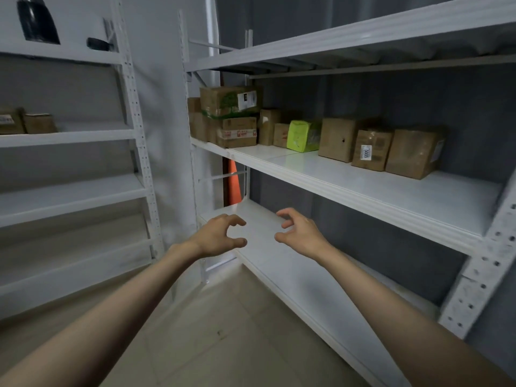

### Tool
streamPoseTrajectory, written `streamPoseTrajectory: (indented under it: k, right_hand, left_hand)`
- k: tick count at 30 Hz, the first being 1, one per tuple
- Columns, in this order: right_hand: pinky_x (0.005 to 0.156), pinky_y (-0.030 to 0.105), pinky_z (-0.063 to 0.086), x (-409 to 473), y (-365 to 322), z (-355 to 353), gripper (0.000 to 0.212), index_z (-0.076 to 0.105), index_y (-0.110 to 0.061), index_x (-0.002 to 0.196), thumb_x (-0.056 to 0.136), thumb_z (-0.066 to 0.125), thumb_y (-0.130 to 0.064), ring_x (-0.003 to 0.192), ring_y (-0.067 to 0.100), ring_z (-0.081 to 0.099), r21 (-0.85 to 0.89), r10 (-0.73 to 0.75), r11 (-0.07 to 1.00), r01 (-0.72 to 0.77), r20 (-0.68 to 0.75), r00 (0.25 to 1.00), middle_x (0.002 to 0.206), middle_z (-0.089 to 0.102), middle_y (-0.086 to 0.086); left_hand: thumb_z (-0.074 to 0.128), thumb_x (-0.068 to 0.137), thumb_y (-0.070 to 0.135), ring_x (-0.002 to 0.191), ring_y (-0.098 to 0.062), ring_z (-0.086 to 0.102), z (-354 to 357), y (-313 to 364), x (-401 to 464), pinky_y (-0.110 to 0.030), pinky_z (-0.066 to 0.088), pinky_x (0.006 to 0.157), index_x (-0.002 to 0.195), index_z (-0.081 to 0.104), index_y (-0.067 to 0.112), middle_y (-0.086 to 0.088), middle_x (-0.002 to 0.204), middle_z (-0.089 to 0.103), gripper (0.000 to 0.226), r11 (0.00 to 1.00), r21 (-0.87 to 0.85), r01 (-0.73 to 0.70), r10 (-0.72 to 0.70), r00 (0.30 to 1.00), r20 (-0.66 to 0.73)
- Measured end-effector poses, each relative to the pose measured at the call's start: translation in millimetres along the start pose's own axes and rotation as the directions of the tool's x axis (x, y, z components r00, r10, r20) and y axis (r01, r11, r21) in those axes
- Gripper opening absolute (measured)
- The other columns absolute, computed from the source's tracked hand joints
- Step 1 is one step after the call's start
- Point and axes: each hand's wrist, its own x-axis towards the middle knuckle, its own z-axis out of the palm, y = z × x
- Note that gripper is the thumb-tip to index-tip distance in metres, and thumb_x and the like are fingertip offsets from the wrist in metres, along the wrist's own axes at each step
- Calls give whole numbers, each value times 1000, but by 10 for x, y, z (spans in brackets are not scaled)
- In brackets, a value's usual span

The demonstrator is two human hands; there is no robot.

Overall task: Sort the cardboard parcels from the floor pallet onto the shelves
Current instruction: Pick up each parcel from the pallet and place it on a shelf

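Two white perforated-steel shelving racks fill the view: a large rack (363,188) across the right half and a second rack (134,135) at the left edge. The right rack's middle shelf board (391,196), centre right of the frame, carries the brown cardboard parcels; its lower shelf board (279,263) lies behind the hands. About ten brown parcels are visible there, the count uncertain where boxes overlap at the left end. The biggest is a green-printed brown carton with a white label (229,101), stacked on a tape-sealed brown box (237,132). Rightward stand a plain brown cube with a small dark hole (336,139), a tilted brown box at the row's right end (413,153), and a smaller brown box bearing a white barcode sticker (370,149). One lime-green plastic-wrapped packet (301,135) sits mid-row. Two more brown parcels (39,123) rest on the left rack, middle left of the frame. A dark rounded object (36,19) stands at upper left. An orange strip (234,185) shows behind the rack post. At lower centre, the left hand (220,236) and right hand (300,233) reach forward, near each other but apart, fingers curled clawlike, gripping nothing.
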Motion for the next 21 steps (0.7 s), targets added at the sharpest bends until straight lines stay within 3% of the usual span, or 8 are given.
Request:
streamPoseTrajectory:
  k: [6,9,12,14,17,21]
  right_hand:
    - [80,28,48,1118,-174,120,55,51,-25,138,88,71,-20,106,21,61,-3,-72,997,72,-29,997,121,56,3]
    - [79,27,49,1747,-250,138,53,52,-22,136,87,71,-17,103,24,63,16,-122,992,122,-49,991,106,58,0]
    - [86,31,50,2409,-344,119,51,52,-24,135,87,69,-16,108,25,61,36,-146,988,148,-63,987,106,57,-1]
    - [76,25,52,2838,-401,122,49,52,-25,133,88,69,-17,102,22,62,50,-167,984,171,-71,983,110,58,1]
    - [50,10,41,3392,-485,190,46,52,-29,130,88,70,-21,85,6,59,104,-179,976,190,-111,978,110,59,-1]
    - [70,24,53,3904,-546,402,50,50,-32,131,87,73,-25,93,13,58,102,-186,975,195,-93,978,109,57,-6]
  left_hand:
    - [73,89,35,122,-15,50,-324,-455,843,-28,42,98,138,55,23,-1,143,54,54,1000,15,-12,13,997,-72]
    - [73,90,33,121,-16,51,-557,-603,1355,-27,41,97,139,55,20,-3,142,54,55,999,34,-16,20,992,-121]
    - [73,89,34,126,-20,51,-807,-747,1863,-30,42,99,140,54,21,-4,143,52,56,999,47,11,-4,989,-150]
    - [74,89,37,126,-21,51,-940,-882,2170,-34,45,101,141,53,21,-5,144,51,58,999,43,29,-21,984,-178]
    - [75,88,37,123,-21,53,-1056,-1139,2534,-35,48,99,141,51,20,-6,142,52,61,999,7,46,-43,965,-260]
    - [81,82,39,126,-23,50,-1143,-1493,2892,-38,48,102,147,41,19,-7,147,45,79,996,-36,86,-93,955,-282]
